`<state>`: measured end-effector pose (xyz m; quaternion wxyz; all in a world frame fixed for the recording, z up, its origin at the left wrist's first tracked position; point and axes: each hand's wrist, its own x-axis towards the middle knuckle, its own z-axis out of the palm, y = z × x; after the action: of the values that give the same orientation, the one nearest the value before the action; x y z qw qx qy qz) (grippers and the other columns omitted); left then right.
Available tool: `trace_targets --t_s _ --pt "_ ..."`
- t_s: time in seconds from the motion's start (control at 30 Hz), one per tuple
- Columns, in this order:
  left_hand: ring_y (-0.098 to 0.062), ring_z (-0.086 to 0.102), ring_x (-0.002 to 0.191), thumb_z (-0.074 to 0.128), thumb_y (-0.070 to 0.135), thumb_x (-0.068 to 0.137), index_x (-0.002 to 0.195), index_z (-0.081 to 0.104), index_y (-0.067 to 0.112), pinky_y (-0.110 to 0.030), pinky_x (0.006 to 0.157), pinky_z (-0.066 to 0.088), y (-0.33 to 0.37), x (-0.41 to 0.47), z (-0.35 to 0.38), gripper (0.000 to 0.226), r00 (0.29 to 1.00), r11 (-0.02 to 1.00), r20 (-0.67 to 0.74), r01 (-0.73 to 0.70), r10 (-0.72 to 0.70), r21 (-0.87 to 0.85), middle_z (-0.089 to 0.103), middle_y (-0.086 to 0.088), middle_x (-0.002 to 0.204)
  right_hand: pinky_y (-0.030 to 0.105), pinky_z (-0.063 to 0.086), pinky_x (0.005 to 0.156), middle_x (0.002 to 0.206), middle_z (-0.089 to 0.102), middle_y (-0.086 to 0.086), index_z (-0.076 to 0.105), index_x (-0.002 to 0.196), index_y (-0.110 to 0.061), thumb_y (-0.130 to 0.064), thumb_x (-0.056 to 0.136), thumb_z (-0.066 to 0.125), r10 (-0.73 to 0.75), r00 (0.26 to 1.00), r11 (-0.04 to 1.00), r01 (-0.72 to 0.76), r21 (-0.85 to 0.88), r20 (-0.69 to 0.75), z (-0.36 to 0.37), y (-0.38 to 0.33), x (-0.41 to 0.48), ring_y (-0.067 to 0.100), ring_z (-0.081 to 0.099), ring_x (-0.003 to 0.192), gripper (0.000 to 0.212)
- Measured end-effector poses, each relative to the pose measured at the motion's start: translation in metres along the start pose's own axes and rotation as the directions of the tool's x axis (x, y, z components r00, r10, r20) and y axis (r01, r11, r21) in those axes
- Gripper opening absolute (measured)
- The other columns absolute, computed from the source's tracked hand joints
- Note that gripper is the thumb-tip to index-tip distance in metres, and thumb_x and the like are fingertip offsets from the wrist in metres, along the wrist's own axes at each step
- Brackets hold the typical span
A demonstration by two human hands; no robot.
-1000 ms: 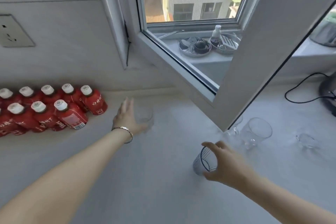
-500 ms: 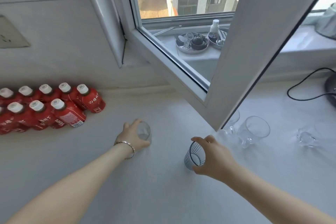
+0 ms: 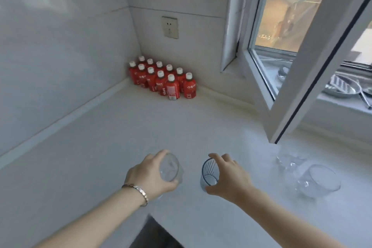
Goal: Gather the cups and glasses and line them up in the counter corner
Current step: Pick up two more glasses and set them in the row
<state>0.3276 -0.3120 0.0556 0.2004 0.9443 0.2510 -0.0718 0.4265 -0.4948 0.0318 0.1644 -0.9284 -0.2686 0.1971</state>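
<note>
Bright daylight from the window (image 3: 281,32), soft shadows, motion blur, wide-angle edge bending

There is only one view, from a camera worn on the person's head. It looks forward and steeply down on the white surface (image 3: 100,147), from close above. Both forearms enter from the bottom edge, so each grip sits low in the middle. Beyond the grips the view reaches the corner of the walls; right of them is the open window frame (image 3: 314,66). The wide lens bends straight lines near the edges.
</note>
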Motion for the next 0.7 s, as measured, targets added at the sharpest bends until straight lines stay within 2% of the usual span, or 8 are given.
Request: trace_targets --t_s 0.17,0.33,0.4,0.5,0.63,0.7 --pt "-0.019 0.059 0.113 0.063 0.065 0.065 0.133 0.03 0.045 -0.026 0.091 0.048 -0.063 -0.116 -0.011 0.078 0.954 0.962 -0.138 0.255 -0.266 -0.094 0.051 0.008 0.13 0.033 0.047 0.093 0.131 0.044 -0.002 0.027 0.141 -0.035 -0.044 0.068 0.07 -0.264 0.957 0.958 0.274 -0.08 0.117 0.025 -0.073 -0.038 0.022 0.047 0.124 0.085" --pt "-0.018 0.061 0.107 0.06 0.066 0.062 0.129 0.033 0.045 -0.025 0.084 0.046 -0.129 -0.228 -0.021 0.076 0.855 0.873 -0.182 0.464 -0.486 -0.149 0.054 0.009 0.12 0.032 0.048 0.09 0.13 0.045 -0.001 0.028 0.141 -0.035 -0.041 0.069 0.069 -0.477 0.84 0.837 0.524 -0.159 0.256 0.062 -0.166 -0.082 0.022 0.049 0.12 0.084" --pt "-0.019 0.061 0.107 0.063 0.063 0.064 0.128 0.034 0.044 -0.024 0.081 0.045 -0.155 -0.272 -0.027 0.073 0.803 0.827 -0.203 0.532 -0.56 -0.179 0.054 0.009 0.121 0.031 0.048 0.088 0.13 0.045 -0.001 0.028 0.141 -0.034 -0.039 0.069 0.069 -0.537 0.78 0.783 0.602 -0.153 0.32 0.081 -0.205 -0.102 0.023 0.05 0.119 0.083" --pt "-0.02 0.06 0.11 0.065 0.059 0.067 0.13 0.034 0.04 -0.026 0.086 0.046 -0.196 -0.34 -0.033 0.072 0.708 0.743 -0.225 0.633 -0.669 -0.216 0.054 0.007 0.124 0.031 0.048 0.088 0.128 0.045 -0.001 0.027 0.141 -0.034 -0.037 0.068 0.07 -0.616 0.685 0.689 0.708 -0.153 0.389 0.114 -0.265 -0.137 0.022 0.051 0.116 0.084" --pt "-0.021 0.06 0.111 0.065 0.06 0.066 0.132 0.032 0.04 -0.027 0.087 0.047 -0.26 -0.431 -0.032 0.076 0.572 0.623 -0.25 0.735 -0.781 -0.265 0.053 0.005 0.127 0.03 0.047 0.09 0.13 0.044 -0.002 0.028 0.141 -0.034 -0.038 0.067 0.072 -0.68 0.563 0.576 0.807 -0.133 0.469 0.166 -0.342 -0.196 0.022 0.051 0.118 0.086" --pt "-0.022 0.06 0.111 0.064 0.062 0.066 0.133 0.03 0.04 -0.027 0.086 0.047 -0.287 -0.471 -0.028 0.079 0.516 0.572 -0.247 0.763 -0.82 -0.301 0.052 0.004 0.127 0.03 0.046 0.09 0.13 0.044 -0.002 0.028 0.141 -0.035 -0.04 0.068 0.072 -0.686 0.526 0.541 0.831 -0.13 0.503 0.193 -0.374 -0.219 0.021 0.052 0.117 0.086"
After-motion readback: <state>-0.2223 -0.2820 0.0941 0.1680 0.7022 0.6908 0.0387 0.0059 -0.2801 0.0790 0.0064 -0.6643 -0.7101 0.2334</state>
